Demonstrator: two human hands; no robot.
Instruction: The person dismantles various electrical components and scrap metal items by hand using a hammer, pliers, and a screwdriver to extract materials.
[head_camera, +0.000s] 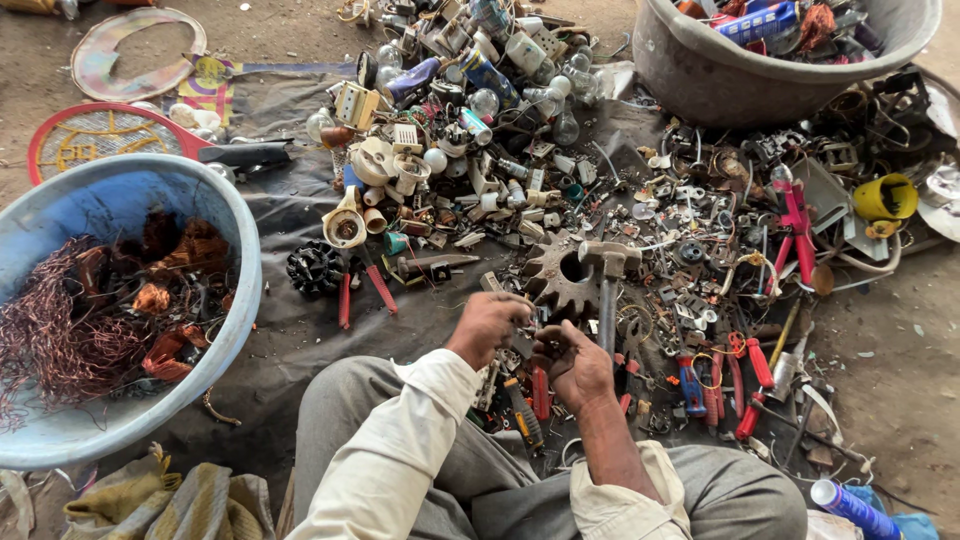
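Note:
My left hand and my right hand meet low in the middle of the head view, both pinched on a small dark scrap part held between them. Just beyond my fingers a hammer lies with its metal head on a rusty toothed gear. Red-handled pliers rest to the left of my hands, and a screwdriver lies between my knees. What the small part is cannot be made out.
A blue tub with copper wire and rusty coils stands at left. A grey tub of scrap sits at top right. Bulbs, sockets and metal bits cover the dark sheet. Red-handled tools and a yellow cup lie right.

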